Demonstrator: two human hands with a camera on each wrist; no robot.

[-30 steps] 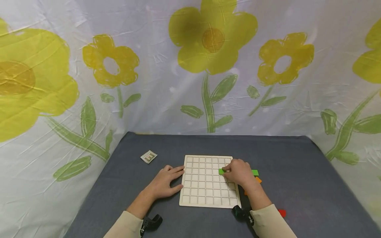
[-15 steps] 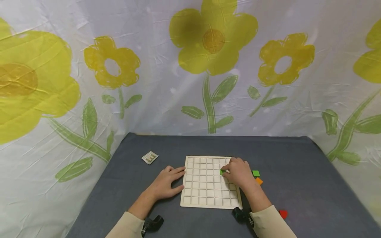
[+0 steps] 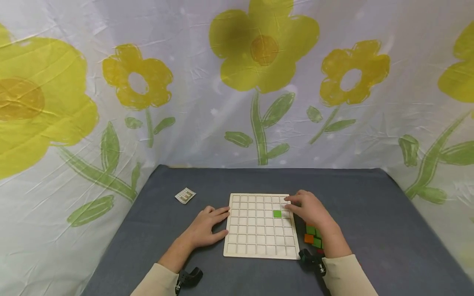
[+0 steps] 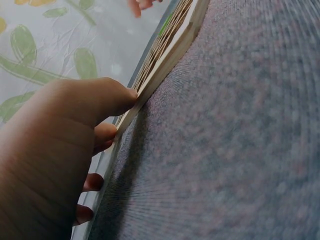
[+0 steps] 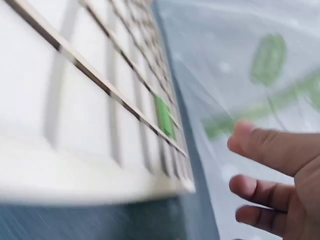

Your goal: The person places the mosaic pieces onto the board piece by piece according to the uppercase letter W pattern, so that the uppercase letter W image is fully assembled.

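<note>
A pale wooden grid board lies flat, and one green square tile sits in a cell towards its right side. The same tile stands out among the grid ridges in the right wrist view. My left hand rests at the board's left edge; in the left wrist view the thumb touches the rim. My right hand is over the board's upper right edge, thumb and fingers apart, holding nothing. Beside the board, partly hidden by the right forearm, are green tiles and an orange tile.
A small card with a printed grid lies on the dark tablecloth, left of the board. Part of a red piece shows by the right wrist camera. A flower-patterned curtain hangs behind the table.
My right hand has let go of the green tile, leaving it in a cell, and moved up and right. More tiles beside the board now show. My left hand has stayed put.
</note>
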